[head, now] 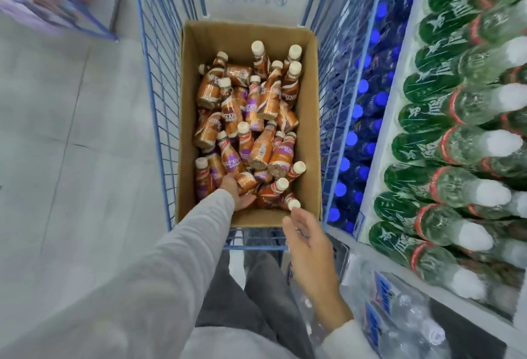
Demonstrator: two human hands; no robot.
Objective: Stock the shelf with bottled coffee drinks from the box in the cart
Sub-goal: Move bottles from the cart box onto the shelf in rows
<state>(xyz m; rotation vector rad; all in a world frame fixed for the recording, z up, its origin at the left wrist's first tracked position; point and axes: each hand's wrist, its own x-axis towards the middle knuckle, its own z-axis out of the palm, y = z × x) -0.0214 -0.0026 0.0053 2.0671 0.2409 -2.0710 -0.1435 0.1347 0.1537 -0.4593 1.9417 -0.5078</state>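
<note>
Both our hands reach toward the box of coffee bottles in the cart.

The open cardboard box (309, 119) sits inside the blue wire cart (159, 79) and holds a loose jumble of brown and purple coffee bottles (258, 119) with cream caps, some lying flat, some leaning upright. Our left hand (238, 191), in a grey sleeve (159, 267), is down inside the near end of the box, resting among the bottles; we cannot tell whether its fingers have closed on one. Our right hand (309, 247) hovers just outside the near rim, spread and holding nothing, its fingertips close to one cream cap (293, 203). To the right, the shelf (379, 164) carries rows of green bottles (445, 147) and blue-capped bottles (362, 102).
</note>
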